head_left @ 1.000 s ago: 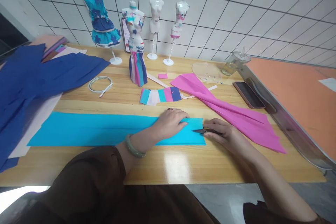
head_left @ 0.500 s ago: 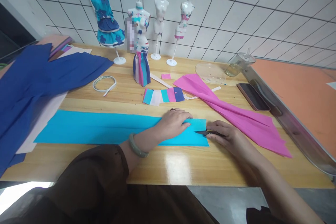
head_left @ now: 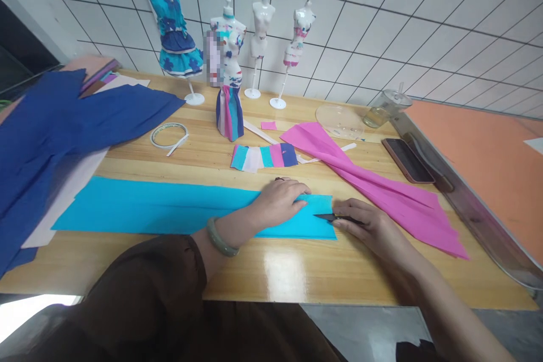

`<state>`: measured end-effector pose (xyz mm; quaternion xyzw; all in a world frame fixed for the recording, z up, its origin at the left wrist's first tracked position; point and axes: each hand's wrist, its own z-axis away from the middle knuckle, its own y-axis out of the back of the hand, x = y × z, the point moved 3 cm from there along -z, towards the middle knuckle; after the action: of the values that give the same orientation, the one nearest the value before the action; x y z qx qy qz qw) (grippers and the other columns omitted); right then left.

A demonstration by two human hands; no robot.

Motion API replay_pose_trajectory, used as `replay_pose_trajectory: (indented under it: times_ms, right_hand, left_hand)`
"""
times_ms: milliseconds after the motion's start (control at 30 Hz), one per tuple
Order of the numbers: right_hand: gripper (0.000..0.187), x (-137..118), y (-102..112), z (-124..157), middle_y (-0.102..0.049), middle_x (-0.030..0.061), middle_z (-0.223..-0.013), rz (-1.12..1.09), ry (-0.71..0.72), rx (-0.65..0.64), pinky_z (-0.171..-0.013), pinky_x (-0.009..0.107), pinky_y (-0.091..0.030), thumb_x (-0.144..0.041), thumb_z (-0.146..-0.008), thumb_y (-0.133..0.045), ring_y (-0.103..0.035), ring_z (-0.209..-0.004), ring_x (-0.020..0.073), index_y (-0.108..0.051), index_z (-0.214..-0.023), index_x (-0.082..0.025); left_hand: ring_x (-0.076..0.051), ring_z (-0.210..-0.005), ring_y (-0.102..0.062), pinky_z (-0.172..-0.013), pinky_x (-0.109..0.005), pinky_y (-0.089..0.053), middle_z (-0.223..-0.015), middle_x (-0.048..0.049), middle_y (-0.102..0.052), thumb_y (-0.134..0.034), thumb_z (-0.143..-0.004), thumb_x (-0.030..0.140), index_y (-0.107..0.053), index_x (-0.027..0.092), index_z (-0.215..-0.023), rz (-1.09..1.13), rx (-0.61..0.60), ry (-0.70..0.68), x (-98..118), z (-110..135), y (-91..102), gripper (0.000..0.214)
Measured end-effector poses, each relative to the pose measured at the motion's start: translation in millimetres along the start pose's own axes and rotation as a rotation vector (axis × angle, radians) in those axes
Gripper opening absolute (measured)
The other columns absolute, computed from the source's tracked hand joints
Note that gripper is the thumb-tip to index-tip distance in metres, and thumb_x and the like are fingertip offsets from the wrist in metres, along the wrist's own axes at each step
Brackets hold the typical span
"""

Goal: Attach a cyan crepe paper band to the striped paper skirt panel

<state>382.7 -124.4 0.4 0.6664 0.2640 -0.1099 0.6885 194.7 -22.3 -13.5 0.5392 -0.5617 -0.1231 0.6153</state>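
Observation:
A long strip of cyan crepe paper (head_left: 161,212) lies flat along the near part of the wooden table (head_left: 263,271). My left hand (head_left: 280,201) presses down on its right end, fingers curled flat on the sheet. My right hand (head_left: 367,226) is closed round a small dark pair of scissors (head_left: 328,216). The blades point left and meet the paper's right edge.
Pink crepe paper (head_left: 373,186) lies to the right, dark blue paper (head_left: 55,124) at the left. Several small mannequins stand at the back, one in a striped skirt (head_left: 229,96). A striped paper piece (head_left: 265,156), tape roll (head_left: 167,134), phone (head_left: 407,160), plastic cup (head_left: 384,107) and clear lid (head_left: 339,120) lie about.
Both hands stay at the cyan strip's right end; the scissor tips sit slightly further into the paper edge. The view has shifted a little.

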Motion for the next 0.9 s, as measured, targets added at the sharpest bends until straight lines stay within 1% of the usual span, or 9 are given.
replay_pose_trajectory:
  times_ms: [233, 367, 533, 667, 900]
  right_hand:
    - [0.025, -7, 2, 0, -0.061, 0.0076, -0.102, -0.045, -0.029, -0.025, -0.081, 0.036, -0.050, -0.036, -0.088, -0.051, -0.060, -0.094, 0.0214, -0.066, -0.106, -0.026]
    - [0.025, -9, 2, -4, -0.062, 0.0082, -0.099, -0.054, -0.007, -0.036, -0.078, 0.038, -0.051, -0.036, -0.087, -0.051, -0.061, -0.090, 0.0219, -0.066, -0.103, -0.026]
    - [0.024, -9, -1, -9, -0.062, 0.0079, -0.094, -0.061, 0.016, -0.035, -0.074, 0.036, -0.052, -0.036, -0.087, -0.052, -0.061, -0.087, 0.0211, -0.066, -0.102, -0.024]
    - [0.022, -8, -2, -12, -0.062, 0.0076, -0.093, -0.071, 0.040, -0.020, -0.074, 0.036, -0.052, -0.036, -0.086, -0.053, -0.061, -0.086, 0.0212, -0.066, -0.100, -0.024]
    - [0.024, -10, 1, -12, -0.061, 0.0077, -0.094, -0.028, 0.044, -0.024, -0.075, 0.036, -0.051, -0.035, -0.087, -0.052, -0.061, -0.087, 0.0205, -0.066, -0.103, -0.024]
  left_hand:
    - [-0.019, -0.103, -0.056, -0.091, -0.035, -0.042, -0.109, -0.0049, -0.065, -0.051, -0.086, 0.027, -0.059, 0.018, -0.105, 0.005, -0.003, 0.007, 0, 0, -0.6, 0.023]
    - [-0.019, -0.104, -0.056, -0.091, -0.035, -0.042, -0.110, -0.0047, -0.064, -0.050, -0.087, 0.028, -0.059, 0.019, -0.106, 0.015, 0.005, 0.004, -1, 0, -1.0, 0.023]
    - [-0.019, -0.105, -0.056, -0.091, -0.035, -0.042, -0.111, -0.0049, -0.064, -0.049, -0.087, 0.029, -0.058, 0.019, -0.107, 0.015, 0.006, 0.001, -1, 0, -1.3, 0.024]
    - [-0.019, -0.105, -0.056, -0.092, -0.035, -0.041, -0.110, -0.0046, -0.064, -0.049, -0.087, 0.029, -0.058, 0.019, -0.106, 0.019, 0.001, 0.007, 0, 0, -1.5, 0.023]
    - [-0.019, -0.104, -0.056, -0.091, -0.035, -0.041, -0.109, -0.0046, -0.065, -0.049, -0.087, 0.029, -0.058, 0.019, -0.106, 0.011, 0.003, 0.003, -1, 0, -1.4, 0.024]
